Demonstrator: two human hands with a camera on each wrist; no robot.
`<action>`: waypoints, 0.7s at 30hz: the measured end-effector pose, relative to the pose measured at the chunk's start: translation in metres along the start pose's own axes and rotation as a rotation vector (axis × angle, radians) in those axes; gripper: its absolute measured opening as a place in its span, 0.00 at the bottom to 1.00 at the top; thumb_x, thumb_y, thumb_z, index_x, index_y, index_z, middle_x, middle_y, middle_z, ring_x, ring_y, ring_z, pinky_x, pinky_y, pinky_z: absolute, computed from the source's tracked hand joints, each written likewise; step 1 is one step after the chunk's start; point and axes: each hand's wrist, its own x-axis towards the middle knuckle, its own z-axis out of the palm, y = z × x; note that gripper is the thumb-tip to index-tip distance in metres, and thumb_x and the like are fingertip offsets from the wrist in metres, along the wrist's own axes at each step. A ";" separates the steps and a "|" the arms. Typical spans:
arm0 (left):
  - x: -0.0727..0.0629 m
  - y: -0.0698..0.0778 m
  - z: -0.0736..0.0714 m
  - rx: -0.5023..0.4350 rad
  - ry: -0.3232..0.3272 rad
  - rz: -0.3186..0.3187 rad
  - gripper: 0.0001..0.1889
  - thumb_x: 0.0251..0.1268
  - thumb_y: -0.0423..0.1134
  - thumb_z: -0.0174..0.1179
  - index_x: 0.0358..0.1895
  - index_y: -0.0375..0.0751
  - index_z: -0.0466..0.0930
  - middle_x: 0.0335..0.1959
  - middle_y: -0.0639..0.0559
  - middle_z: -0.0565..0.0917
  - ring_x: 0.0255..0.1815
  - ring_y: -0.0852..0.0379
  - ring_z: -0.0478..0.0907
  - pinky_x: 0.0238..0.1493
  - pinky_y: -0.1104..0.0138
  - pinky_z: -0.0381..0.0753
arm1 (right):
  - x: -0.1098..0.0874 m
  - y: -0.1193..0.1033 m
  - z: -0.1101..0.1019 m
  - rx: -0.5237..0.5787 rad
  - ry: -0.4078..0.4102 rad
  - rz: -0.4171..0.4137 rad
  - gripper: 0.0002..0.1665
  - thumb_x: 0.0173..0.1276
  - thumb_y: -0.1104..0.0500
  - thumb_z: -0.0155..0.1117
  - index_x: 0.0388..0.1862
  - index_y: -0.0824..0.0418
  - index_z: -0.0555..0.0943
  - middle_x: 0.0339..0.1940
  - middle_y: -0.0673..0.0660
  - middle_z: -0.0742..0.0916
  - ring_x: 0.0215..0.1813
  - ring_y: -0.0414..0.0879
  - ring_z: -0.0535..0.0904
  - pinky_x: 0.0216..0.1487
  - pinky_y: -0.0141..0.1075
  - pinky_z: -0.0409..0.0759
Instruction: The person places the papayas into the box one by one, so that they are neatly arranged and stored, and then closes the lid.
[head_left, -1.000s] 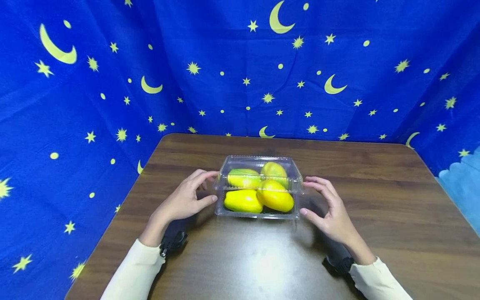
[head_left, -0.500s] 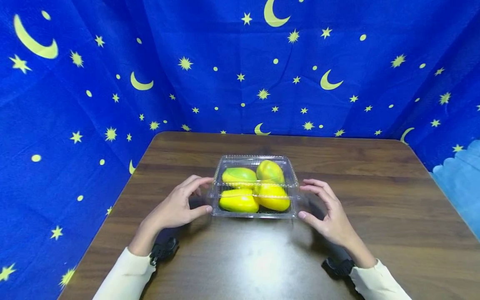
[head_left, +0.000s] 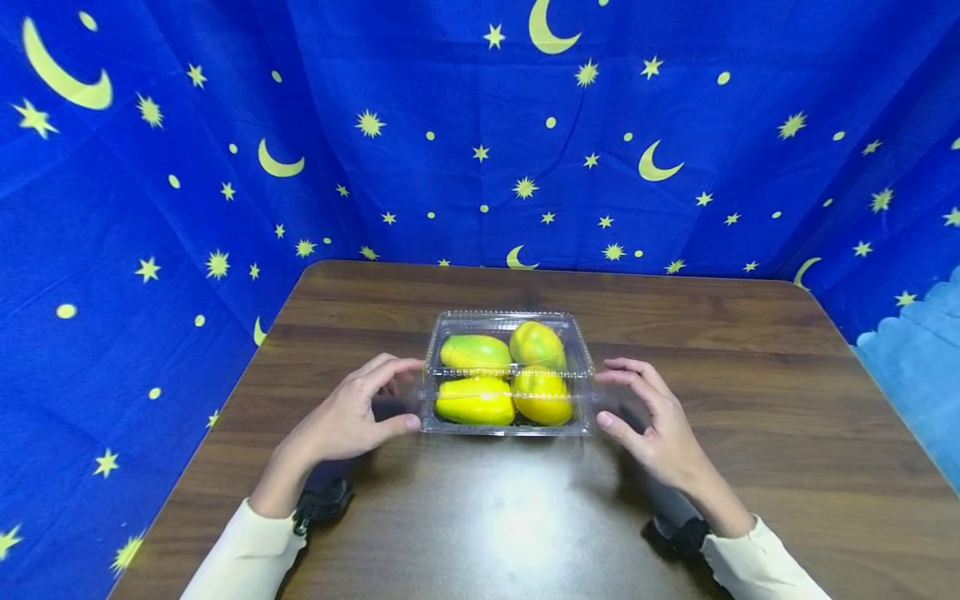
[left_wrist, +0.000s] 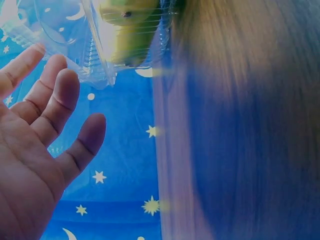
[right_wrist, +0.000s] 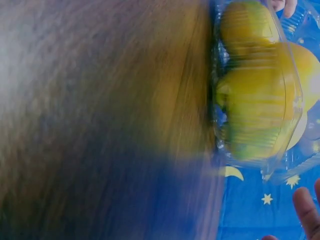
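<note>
A clear plastic clamshell box (head_left: 507, 431) stands on the table, holding several yellow-green, mango-like fruits (head_left: 475, 402). Its ribbed lid (left_wrist: 75, 30) leans at an angle from the base in the left wrist view. Whether the lid touches the fruits cannot be told. At the box's left side is my left hand (head_left: 345, 421), fingers spread and gently bent, index fingertip at the box edge. My right hand (head_left: 660, 433) stands beside the right side, its thumb and fingers apart and nothing between them. Only a few right fingertips (right_wrist: 306, 210) show in the right wrist view.
The brown wooden table (head_left: 750, 358) reaches back to a blue curtain (head_left: 420, 83) with yellow moons and stars. A light blue cloth (head_left: 915, 358) hangs at the right. Each wrist wears a black camera (head_left: 322, 504).
The lid's front edge has come down and forward over the fruits. The front right fruit has turned and shifted slightly left. My left fingertips have drawn back to the box's edge.
</note>
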 end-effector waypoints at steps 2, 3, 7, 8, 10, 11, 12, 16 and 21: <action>0.000 0.000 0.001 -0.002 0.010 0.002 0.32 0.62 0.51 0.69 0.70 0.61 0.69 0.52 0.61 0.79 0.46 0.58 0.77 0.46 0.58 0.80 | 0.000 -0.002 0.001 -0.006 0.006 0.014 0.25 0.60 0.65 0.70 0.57 0.55 0.82 0.65 0.56 0.79 0.67 0.45 0.72 0.66 0.25 0.61; 0.000 0.000 0.001 -0.001 0.017 0.003 0.31 0.63 0.50 0.69 0.69 0.61 0.70 0.51 0.61 0.79 0.45 0.60 0.77 0.46 0.59 0.79 | 0.000 -0.004 0.002 -0.010 0.011 0.022 0.23 0.61 0.65 0.70 0.57 0.55 0.82 0.65 0.57 0.79 0.67 0.45 0.72 0.66 0.25 0.61; 0.002 0.000 0.005 -0.018 0.042 0.003 0.26 0.65 0.48 0.67 0.66 0.57 0.73 0.48 0.61 0.80 0.42 0.63 0.76 0.46 0.65 0.78 | 0.001 -0.011 0.006 -0.029 0.039 0.079 0.19 0.66 0.63 0.68 0.55 0.53 0.83 0.62 0.56 0.82 0.64 0.37 0.73 0.62 0.23 0.65; 0.002 0.000 0.006 -0.026 0.047 -0.001 0.25 0.65 0.48 0.67 0.66 0.56 0.73 0.48 0.61 0.80 0.42 0.64 0.76 0.46 0.65 0.78 | 0.001 -0.012 0.007 -0.029 0.044 0.096 0.18 0.67 0.63 0.68 0.55 0.53 0.83 0.61 0.56 0.82 0.63 0.36 0.74 0.62 0.23 0.67; 0.002 0.001 0.007 -0.040 0.052 -0.006 0.24 0.67 0.47 0.66 0.65 0.54 0.74 0.48 0.60 0.81 0.42 0.64 0.76 0.46 0.66 0.78 | 0.001 -0.015 0.008 -0.033 0.049 0.128 0.17 0.68 0.62 0.68 0.55 0.53 0.83 0.60 0.56 0.83 0.60 0.35 0.75 0.59 0.23 0.70; 0.003 0.001 0.008 -0.046 0.055 -0.010 0.23 0.67 0.47 0.66 0.64 0.53 0.74 0.47 0.59 0.81 0.41 0.64 0.76 0.45 0.66 0.78 | 0.001 -0.016 0.008 -0.033 0.049 0.145 0.17 0.68 0.62 0.68 0.55 0.53 0.83 0.60 0.55 0.83 0.59 0.35 0.75 0.58 0.24 0.71; 0.003 0.001 0.009 -0.050 0.059 -0.012 0.23 0.67 0.46 0.65 0.64 0.53 0.75 0.46 0.59 0.81 0.41 0.64 0.76 0.45 0.67 0.78 | 0.001 -0.017 0.008 -0.032 0.046 0.160 0.17 0.68 0.61 0.68 0.55 0.53 0.83 0.59 0.54 0.83 0.58 0.36 0.76 0.58 0.26 0.73; 0.003 0.002 0.011 -0.062 0.070 -0.030 0.22 0.67 0.46 0.66 0.62 0.53 0.75 0.43 0.60 0.80 0.40 0.63 0.76 0.43 0.67 0.78 | 0.000 -0.019 0.009 -0.032 0.036 0.208 0.14 0.70 0.60 0.66 0.55 0.53 0.82 0.56 0.51 0.83 0.56 0.41 0.78 0.57 0.34 0.77; 0.003 0.004 0.014 -0.072 0.080 -0.046 0.21 0.66 0.47 0.66 0.60 0.52 0.76 0.41 0.59 0.80 0.40 0.62 0.76 0.43 0.66 0.79 | 0.001 -0.020 0.010 0.001 0.049 0.221 0.12 0.72 0.60 0.64 0.52 0.54 0.83 0.54 0.51 0.84 0.54 0.42 0.80 0.57 0.32 0.79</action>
